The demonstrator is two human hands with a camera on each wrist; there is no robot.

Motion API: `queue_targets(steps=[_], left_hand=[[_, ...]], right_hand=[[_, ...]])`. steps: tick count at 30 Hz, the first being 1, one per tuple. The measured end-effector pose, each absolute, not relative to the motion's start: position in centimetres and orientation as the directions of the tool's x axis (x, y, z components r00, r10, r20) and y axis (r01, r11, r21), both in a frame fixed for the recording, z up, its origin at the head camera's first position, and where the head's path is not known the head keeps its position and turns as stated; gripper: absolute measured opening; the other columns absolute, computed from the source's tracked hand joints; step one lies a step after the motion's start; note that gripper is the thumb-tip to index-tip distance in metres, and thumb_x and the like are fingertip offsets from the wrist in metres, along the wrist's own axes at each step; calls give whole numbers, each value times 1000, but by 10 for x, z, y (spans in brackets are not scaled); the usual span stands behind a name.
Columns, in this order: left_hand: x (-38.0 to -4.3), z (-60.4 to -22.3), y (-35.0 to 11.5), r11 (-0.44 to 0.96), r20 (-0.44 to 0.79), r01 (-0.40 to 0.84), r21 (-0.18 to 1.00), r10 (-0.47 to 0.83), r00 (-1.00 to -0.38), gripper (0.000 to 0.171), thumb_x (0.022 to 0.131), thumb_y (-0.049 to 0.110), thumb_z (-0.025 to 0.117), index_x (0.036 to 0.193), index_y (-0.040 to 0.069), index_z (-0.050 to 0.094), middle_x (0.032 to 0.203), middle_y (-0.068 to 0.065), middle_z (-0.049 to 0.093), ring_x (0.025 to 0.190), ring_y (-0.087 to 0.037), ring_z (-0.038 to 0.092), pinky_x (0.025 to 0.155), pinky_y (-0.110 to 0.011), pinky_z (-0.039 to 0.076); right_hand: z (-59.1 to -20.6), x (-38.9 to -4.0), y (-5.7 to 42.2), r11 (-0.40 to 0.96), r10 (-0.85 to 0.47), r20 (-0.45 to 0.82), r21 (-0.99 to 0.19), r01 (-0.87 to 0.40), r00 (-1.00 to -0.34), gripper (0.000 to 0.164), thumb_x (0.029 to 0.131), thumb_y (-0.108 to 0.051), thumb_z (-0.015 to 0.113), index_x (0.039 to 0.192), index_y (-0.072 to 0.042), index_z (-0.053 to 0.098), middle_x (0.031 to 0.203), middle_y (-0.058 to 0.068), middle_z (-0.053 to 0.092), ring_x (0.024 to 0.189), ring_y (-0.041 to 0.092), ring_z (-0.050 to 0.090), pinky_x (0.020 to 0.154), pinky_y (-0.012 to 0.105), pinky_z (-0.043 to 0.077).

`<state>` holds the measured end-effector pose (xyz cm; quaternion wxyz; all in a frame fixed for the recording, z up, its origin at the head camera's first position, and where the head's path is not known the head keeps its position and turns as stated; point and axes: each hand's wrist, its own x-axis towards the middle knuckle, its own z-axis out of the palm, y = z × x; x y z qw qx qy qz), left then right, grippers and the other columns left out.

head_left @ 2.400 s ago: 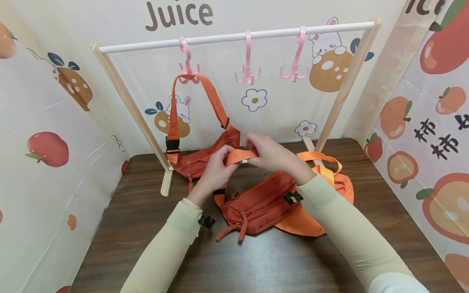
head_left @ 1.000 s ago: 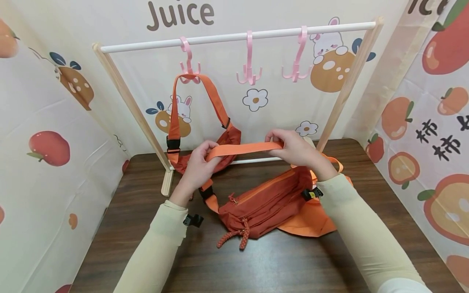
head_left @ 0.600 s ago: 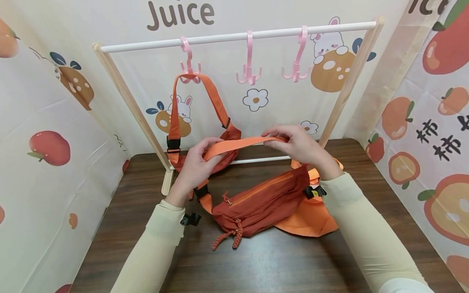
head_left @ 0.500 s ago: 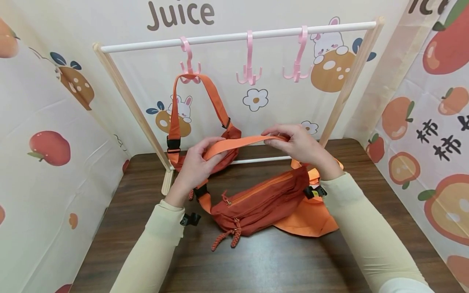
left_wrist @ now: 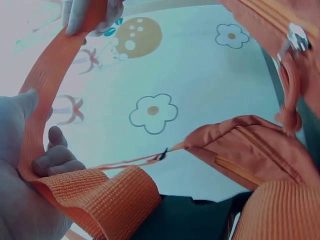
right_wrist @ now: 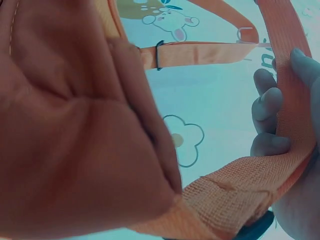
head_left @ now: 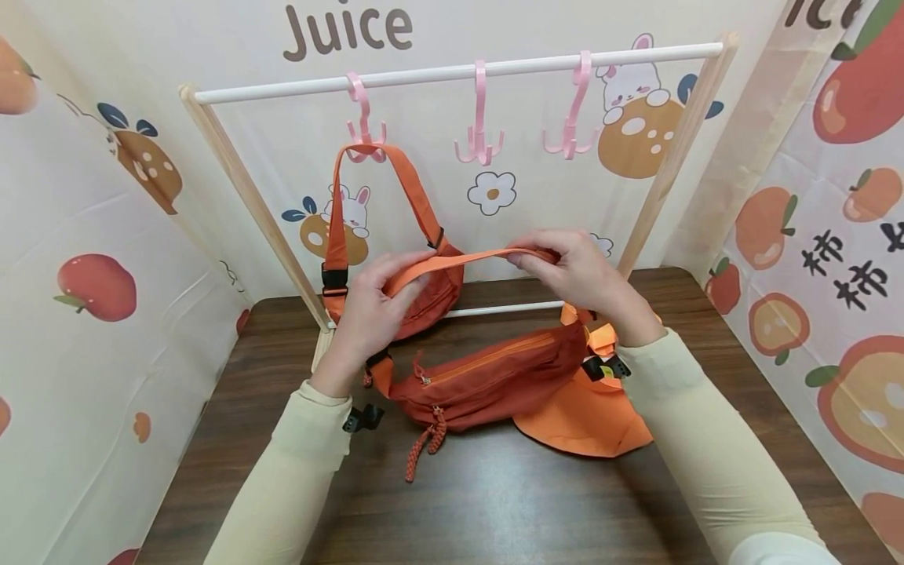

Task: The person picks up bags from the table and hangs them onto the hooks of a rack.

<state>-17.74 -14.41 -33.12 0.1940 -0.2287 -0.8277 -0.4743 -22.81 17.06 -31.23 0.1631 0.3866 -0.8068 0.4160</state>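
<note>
Rust-red fabric waist bag (head_left: 494, 377), slung low over the dark wood-grain bench (head_left: 494, 510), its flat orange webbing strap (head_left: 448, 262) pinched in left grip (head_left: 367, 306) and right grip (head_left: 579, 271), is liable to tip or drop should either hold slacken.

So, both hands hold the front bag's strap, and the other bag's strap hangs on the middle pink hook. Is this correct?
Not the middle one: in the head view, the other bag's strap hangs on the leftmost pink hook. The rest is right.
</note>
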Motion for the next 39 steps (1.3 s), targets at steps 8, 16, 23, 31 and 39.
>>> queue_targets(steps=[8,16,23,31,39], left_hand=[[-179,-316,-142,446,601,604,660,169,-781,25,103,15,72,127,17,79,105,-1,69,84,-19,55,65,-35,42],[-186,-302,-140,445,631,620,646,144,-762,19,104,17,71,121,15,80,102,0,69,82,-17,53,65,-35,40],[-196,-287,-134,445,653,628,639,118,-748,20,105,20,70,121,12,80,107,-2,73,86,-16,56,68,-34,42],[-213,-271,-128,453,670,624,637,75,-739,23,107,24,68,120,9,79,103,-4,70,86,-16,52,68,-32,41],[-226,-254,-120,467,660,585,662,6,-751,26,108,26,66,124,10,77,107,-6,69,82,-19,53,67,-31,40]], right_hand=[[-298,-223,166,376,-469,611,-515,-770,-637,10,101,-11,75,108,-13,81,78,-7,64,59,13,46,55,27,37],[-286,-224,160,376,-423,680,-469,-799,-598,8,101,-8,74,104,-11,81,70,-5,56,57,13,42,55,27,32],[-276,-227,158,419,-377,711,-441,-794,-594,8,103,-14,72,104,-10,79,69,0,52,60,15,40,57,29,30],[-264,-236,151,460,-322,767,-386,-800,-555,13,104,-14,70,107,-6,78,73,4,56,63,17,40,59,30,30],[-251,-241,145,506,-262,802,-360,-784,-538,18,106,-17,66,106,-3,78,72,7,55,65,18,41,63,31,31]])
